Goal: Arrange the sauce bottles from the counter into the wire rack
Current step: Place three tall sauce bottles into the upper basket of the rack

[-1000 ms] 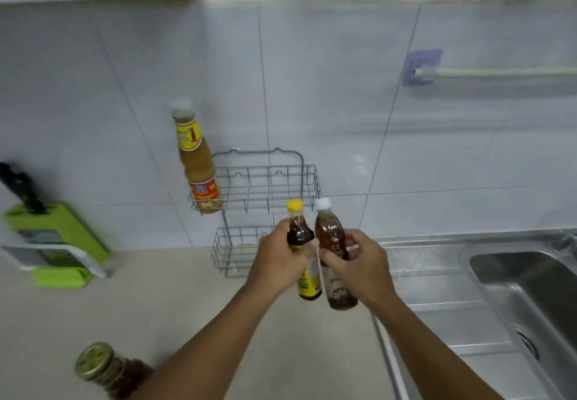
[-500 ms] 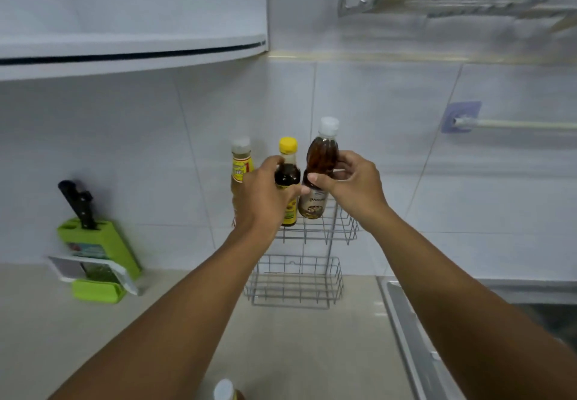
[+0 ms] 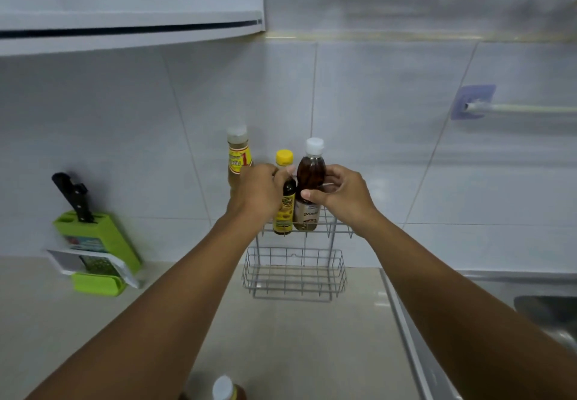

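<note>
A two-tier wire rack (image 3: 295,274) stands on the counter against the tiled wall. In its upper basket, at the left, stands a tall orange sauce bottle (image 3: 239,159) with a clear cap. My left hand (image 3: 260,191) grips a dark yellow-capped bottle (image 3: 284,209) whose base sits at the upper basket's level. Beside it my right hand (image 3: 338,195) holds a brown white-capped bottle (image 3: 309,177), also down in the upper basket. The lower basket holds nothing. Another white-capped bottle (image 3: 224,388) shows at the bottom edge.
A green knife block (image 3: 96,237) with a black-handled knife stands at the left on the counter. A steel sink (image 3: 543,309) lies to the right. A white cabinet (image 3: 131,2) hangs overhead, and a towel bar (image 3: 518,108) is fixed to the wall.
Both hands have lifted the two bottles from above the counter up to the rack and lowered them into the upper basket. The view has tilted upward.
</note>
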`<state>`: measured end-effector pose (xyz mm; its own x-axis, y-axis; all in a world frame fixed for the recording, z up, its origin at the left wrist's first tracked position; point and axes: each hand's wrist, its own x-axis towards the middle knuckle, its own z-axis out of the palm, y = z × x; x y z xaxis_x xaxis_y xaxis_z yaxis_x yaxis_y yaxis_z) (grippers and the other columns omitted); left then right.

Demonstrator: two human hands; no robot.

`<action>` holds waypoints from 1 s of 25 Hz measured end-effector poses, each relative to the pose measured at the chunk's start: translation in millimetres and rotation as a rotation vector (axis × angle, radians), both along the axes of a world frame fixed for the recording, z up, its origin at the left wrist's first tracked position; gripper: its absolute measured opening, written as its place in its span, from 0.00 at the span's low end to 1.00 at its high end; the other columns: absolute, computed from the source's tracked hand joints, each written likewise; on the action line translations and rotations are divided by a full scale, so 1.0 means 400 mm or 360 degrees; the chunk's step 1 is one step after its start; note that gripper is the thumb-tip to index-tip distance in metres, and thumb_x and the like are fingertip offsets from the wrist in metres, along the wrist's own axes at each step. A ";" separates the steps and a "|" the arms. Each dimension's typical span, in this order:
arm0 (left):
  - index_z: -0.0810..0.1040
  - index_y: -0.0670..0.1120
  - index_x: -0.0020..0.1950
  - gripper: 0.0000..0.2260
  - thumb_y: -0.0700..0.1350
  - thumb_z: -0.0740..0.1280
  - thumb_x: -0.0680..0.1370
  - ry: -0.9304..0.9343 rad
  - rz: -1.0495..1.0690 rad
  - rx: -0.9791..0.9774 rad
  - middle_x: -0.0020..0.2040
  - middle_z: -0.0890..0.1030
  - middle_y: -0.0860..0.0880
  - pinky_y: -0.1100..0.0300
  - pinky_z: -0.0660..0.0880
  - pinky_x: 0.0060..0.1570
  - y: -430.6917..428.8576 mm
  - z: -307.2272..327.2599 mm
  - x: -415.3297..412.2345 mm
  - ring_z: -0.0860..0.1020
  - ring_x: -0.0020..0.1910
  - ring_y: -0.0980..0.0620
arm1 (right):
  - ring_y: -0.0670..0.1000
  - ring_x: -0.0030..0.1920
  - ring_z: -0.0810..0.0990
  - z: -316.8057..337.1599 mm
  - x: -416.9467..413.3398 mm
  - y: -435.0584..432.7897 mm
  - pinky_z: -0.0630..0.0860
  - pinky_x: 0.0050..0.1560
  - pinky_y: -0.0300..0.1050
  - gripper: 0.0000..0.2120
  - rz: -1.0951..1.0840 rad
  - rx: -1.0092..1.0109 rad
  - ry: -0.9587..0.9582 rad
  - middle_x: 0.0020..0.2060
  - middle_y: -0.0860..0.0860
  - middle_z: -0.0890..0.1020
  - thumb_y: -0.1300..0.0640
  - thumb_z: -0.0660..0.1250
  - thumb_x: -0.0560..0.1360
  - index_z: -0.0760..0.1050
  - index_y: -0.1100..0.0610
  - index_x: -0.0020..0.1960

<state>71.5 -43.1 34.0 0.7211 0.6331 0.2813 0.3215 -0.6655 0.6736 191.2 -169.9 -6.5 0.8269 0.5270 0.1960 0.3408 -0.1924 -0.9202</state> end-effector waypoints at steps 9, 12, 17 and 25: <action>0.80 0.47 0.60 0.15 0.47 0.74 0.74 -0.0181 -0.0035 -0.0045 0.54 0.84 0.48 0.46 0.81 0.52 0.016 0.047 -0.019 0.83 0.52 0.47 | 0.48 0.52 0.87 -0.020 -0.005 0.001 0.83 0.58 0.48 0.26 0.0121 -0.0015 0.0072 0.53 0.50 0.87 0.59 0.83 0.67 0.80 0.53 0.63; 0.80 0.49 0.54 0.11 0.47 0.75 0.74 -0.0146 -0.0001 0.0124 0.48 0.84 0.48 0.48 0.82 0.48 0.015 0.051 -0.012 0.82 0.47 0.47 | 0.47 0.50 0.87 -0.009 -0.005 0.003 0.83 0.54 0.45 0.25 0.0141 -0.0032 0.0055 0.51 0.47 0.86 0.60 0.82 0.68 0.80 0.54 0.62; 0.80 0.44 0.54 0.12 0.47 0.75 0.74 -0.0076 0.0062 0.0415 0.44 0.83 0.45 0.51 0.81 0.42 0.011 0.073 -0.013 0.81 0.43 0.44 | 0.46 0.49 0.87 -0.005 -0.008 0.008 0.82 0.51 0.41 0.24 0.0141 -0.0020 0.0066 0.48 0.45 0.86 0.60 0.83 0.67 0.81 0.53 0.61; 0.73 0.43 0.52 0.27 0.60 0.78 0.66 0.0133 0.0153 0.0410 0.44 0.77 0.45 0.51 0.77 0.37 0.019 0.089 -0.023 0.77 0.41 0.43 | 0.49 0.51 0.87 -0.013 -0.014 0.018 0.83 0.58 0.51 0.26 0.0138 -0.0022 0.0069 0.52 0.49 0.87 0.59 0.84 0.66 0.81 0.54 0.62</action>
